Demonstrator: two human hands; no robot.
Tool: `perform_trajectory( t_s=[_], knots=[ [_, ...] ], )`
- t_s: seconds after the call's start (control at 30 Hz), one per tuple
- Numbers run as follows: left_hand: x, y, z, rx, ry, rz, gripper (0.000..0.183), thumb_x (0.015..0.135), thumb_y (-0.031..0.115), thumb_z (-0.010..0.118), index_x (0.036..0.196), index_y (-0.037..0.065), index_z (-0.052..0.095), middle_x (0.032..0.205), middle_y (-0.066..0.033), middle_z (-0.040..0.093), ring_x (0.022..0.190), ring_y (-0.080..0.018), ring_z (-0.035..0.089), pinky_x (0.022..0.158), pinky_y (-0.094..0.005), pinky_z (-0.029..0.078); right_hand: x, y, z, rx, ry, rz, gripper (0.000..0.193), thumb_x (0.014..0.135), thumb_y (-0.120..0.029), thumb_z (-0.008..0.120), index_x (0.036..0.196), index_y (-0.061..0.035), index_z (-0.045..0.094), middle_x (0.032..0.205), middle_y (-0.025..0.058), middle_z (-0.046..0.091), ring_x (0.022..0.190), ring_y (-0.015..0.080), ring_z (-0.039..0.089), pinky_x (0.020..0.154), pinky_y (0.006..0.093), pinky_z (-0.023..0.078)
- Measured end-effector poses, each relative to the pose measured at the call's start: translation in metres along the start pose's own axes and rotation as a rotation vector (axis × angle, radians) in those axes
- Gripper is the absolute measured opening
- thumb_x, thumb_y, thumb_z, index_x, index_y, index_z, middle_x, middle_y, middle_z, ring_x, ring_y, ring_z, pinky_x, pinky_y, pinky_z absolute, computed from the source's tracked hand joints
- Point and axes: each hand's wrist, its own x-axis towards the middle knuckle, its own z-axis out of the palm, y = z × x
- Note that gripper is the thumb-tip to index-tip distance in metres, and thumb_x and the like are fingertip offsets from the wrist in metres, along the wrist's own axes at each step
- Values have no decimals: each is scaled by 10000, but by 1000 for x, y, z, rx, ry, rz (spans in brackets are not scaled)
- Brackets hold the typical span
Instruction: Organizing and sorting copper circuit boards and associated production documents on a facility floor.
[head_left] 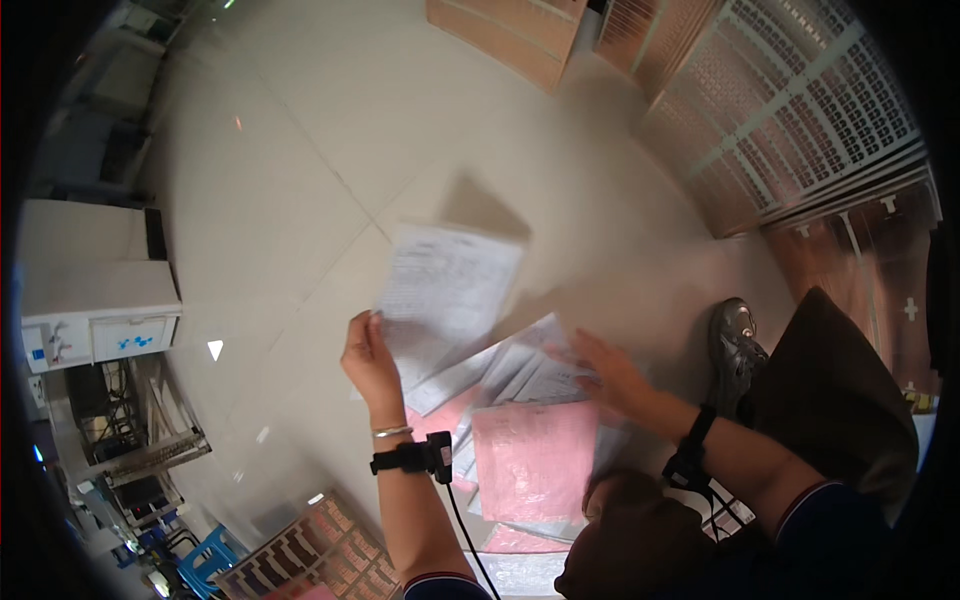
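Note:
My left hand (372, 372) is closed on the lower left edge of a white printed sheet (450, 280), lifted above the floor and slightly blurred. My right hand (612, 375) has its fingers spread at the right side of a loose pile of white papers (520, 375), partly smeared by motion; whether it touches them I cannot tell. A pink packet with a shiny, clear-looking cover (535, 460) lies over the near part of the pile. More pink and white sheets show from under it. Each wrist wears a black strapped device with a cable.
Light tiled floor (300, 200) surrounds the papers. Copper-coloured patterned panels (790, 110) lean at the right, near my shoe (735, 345). A patterned panel (310, 555) stands lower left. White cabinets (100, 290) and a blue plastic stool (208, 560) are along the left.

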Motion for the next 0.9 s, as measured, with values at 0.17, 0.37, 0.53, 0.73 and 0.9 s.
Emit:
perform_trajectory(
  t_s=[0.17, 0.37, 0.53, 0.73, 0.9],
  knots=[
    [25, 52, -35, -292, 52, -123, 168, 922, 153, 522, 901, 4, 597, 735, 28, 536, 676, -54, 448, 623, -208, 390, 32, -8, -45, 173, 48, 46, 691, 772, -144, 651, 1365, -78, 302, 1389, 174, 328, 1174, 329, 454, 950, 411, 393],
    [21, 86, -31, -627, -18, -241, 172, 941, 156, 488, 916, 16, 585, 841, 23, 576, 777, -53, 478, 739, -205, 392, 70, -35, -83, 685, -73, 75, 639, 877, -224, 575, 1378, -10, 241, 1386, 174, 331, 1236, 299, 401, 1002, 374, 352],
    [10, 90, -13, -810, -78, -294, 175, 949, 157, 470, 905, 24, 574, 902, 6, 600, 822, -61, 502, 792, -218, 400, 83, -52, -98, 1038, -215, 131, 542, 918, -227, 526, 1343, 19, 296, 1319, 133, 419, 1200, 208, 429, 994, 323, 354],
    [-2, 84, 2, -573, -131, -341, 164, 925, 185, 503, 856, 55, 573, 682, 73, 437, 598, -22, 358, 497, -184, 285, 89, -51, -112, 875, -46, 362, 344, 850, -369, 619, 931, -35, 609, 791, -2, 582, 713, 86, 493, 609, 261, 409],
    [-8, 84, -21, -451, -129, -252, 165, 934, 164, 463, 859, 43, 544, 773, 40, 494, 735, -53, 419, 669, -213, 360, 110, -54, -132, 389, -457, 173, 550, 797, -494, 617, 780, 56, 613, 699, 122, 615, 649, 217, 579, 606, 362, 453]
  ],
)
